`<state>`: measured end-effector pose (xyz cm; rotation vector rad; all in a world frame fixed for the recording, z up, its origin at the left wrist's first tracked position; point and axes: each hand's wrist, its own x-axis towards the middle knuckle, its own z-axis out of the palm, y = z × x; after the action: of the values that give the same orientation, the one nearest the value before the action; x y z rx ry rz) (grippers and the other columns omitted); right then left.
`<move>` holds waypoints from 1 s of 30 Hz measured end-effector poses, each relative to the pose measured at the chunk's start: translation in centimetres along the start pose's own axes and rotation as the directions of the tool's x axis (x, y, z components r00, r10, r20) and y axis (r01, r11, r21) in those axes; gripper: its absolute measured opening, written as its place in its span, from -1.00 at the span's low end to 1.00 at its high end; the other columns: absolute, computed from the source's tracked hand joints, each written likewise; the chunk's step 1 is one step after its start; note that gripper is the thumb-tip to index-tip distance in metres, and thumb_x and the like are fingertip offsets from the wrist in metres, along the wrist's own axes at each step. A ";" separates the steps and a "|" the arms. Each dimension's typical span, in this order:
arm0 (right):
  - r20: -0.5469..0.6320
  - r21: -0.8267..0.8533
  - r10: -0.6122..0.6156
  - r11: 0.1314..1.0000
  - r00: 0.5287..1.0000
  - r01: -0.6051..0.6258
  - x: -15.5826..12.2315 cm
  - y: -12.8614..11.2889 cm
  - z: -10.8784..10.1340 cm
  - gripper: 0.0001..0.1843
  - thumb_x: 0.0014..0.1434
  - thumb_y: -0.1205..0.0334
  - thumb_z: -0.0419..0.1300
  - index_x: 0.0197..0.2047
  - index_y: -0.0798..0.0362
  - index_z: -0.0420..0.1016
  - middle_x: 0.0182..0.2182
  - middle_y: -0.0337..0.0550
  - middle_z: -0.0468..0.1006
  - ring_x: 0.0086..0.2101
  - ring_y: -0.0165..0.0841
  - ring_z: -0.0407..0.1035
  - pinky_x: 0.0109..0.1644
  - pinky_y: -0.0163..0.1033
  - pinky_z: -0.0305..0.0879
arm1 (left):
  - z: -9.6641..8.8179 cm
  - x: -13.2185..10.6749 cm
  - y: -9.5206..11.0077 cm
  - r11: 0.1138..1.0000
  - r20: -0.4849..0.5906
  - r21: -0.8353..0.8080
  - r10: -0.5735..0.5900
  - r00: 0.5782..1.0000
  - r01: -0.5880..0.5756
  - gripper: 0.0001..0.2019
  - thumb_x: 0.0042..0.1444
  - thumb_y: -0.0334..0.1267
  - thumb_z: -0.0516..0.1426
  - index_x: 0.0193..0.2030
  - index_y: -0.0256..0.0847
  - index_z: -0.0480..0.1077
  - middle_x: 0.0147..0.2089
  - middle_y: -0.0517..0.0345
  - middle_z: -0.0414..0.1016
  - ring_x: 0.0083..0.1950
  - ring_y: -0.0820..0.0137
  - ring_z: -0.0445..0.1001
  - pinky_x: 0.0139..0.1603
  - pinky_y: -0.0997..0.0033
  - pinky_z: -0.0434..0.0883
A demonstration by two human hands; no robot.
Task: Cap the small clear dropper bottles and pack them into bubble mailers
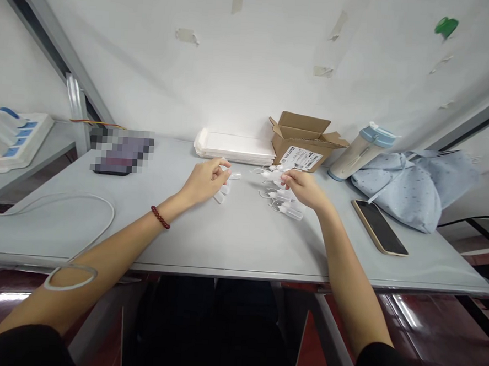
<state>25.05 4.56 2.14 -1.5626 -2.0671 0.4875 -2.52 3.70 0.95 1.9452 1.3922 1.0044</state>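
At the tips of the fingers of the left hand, a small white plastic piece is pinched between thumb and forefinger. A few more lie on the desk just beneath. The right hand has its fingers closed on a piece atop a loose pile of white pieces. Just beyond those fingers stands an open cardboard box, and a phone lies well to their right.

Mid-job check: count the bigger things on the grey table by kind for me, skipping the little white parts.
Open brown cardboard box: 1
Stack of flat white trays: 1
Pale tumbler with blue lid: 1
Black-screened phone in beige case: 1
Dark flat device, blurred: 1
Light blue cloth bag: 1
White cable loop: 1
Total: 7
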 end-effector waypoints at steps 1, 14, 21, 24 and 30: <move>0.003 0.015 -0.018 1.000 1.000 0.017 -0.1 -0.2 0.1 -0.71 0.25 0.15 -0.03 -0.46 0.04 0.33 -0.49 -0.16 0.48 -0.44 -0.35 0.28 -0.33 -0.27 0.14 | 0.0 -0.1 0.2 1.000 0.032 0.013 0.005 0.999 -0.006 -0.65 0.19 -0.07 0.04 -0.01 -0.24 0.41 -0.41 0.16 0.53 -0.44 0.38 0.45 -0.34 0.42 0.34; 0.093 0.211 -0.101 0.974 0.990 0.080 -0.3 -1.4 1.3 -0.58 0.29 -0.05 -0.05 -0.43 0.06 0.33 -0.47 -0.16 0.48 -0.39 -0.36 0.35 -0.23 -0.26 0.23 | 0.7 -0.4 0.1 0.998 0.210 0.004 0.058 0.976 -0.060 -0.71 0.23 -0.11 0.01 -0.13 -0.22 0.46 -0.36 0.11 0.55 -0.44 0.40 0.42 -0.41 0.41 0.33; 0.097 0.231 -0.114 0.969 0.989 0.089 -0.6 -2.2 1.4 -0.57 0.29 -0.04 -0.05 -0.45 0.07 0.34 -0.47 -0.16 0.46 -0.40 -0.37 0.32 -0.28 -0.28 0.21 | 0.6 -0.2 0.3 0.968 0.272 -0.240 -0.008 0.962 0.076 -0.78 0.16 -0.14 0.08 -0.29 -0.24 0.44 -0.38 0.09 0.53 -0.59 0.53 0.28 -0.51 0.43 0.32; 0.106 0.242 -0.125 0.965 0.987 0.096 -0.6 -2.4 1.5 -0.57 0.29 -0.04 -0.05 -0.47 0.07 0.33 -0.46 -0.16 0.46 -0.41 -0.38 0.30 -0.30 -0.29 0.19 | 0.4 -0.1 0.7 0.941 0.276 -0.313 -0.038 0.960 0.127 -0.81 0.13 -0.18 0.11 -0.35 -0.26 0.43 -0.40 0.09 0.52 -0.61 0.55 0.23 -0.51 0.43 0.32; 0.105 0.259 -0.117 0.962 0.988 0.086 -0.7 -2.5 1.7 -0.57 0.29 -0.05 -0.05 -0.45 0.07 0.34 -0.47 -0.17 0.45 -0.42 -0.38 0.28 -0.31 -0.29 0.18 | 0.2 -0.1 1.1 0.914 0.282 -0.362 -0.080 0.956 0.183 -0.78 0.12 -0.15 0.13 -0.43 -0.25 0.43 -0.37 0.09 0.53 -0.59 0.58 0.22 -0.46 0.43 0.34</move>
<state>22.25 3.21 2.01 -1.2991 -2.0654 0.7910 -1.81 3.30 1.67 1.6011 1.0685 0.8457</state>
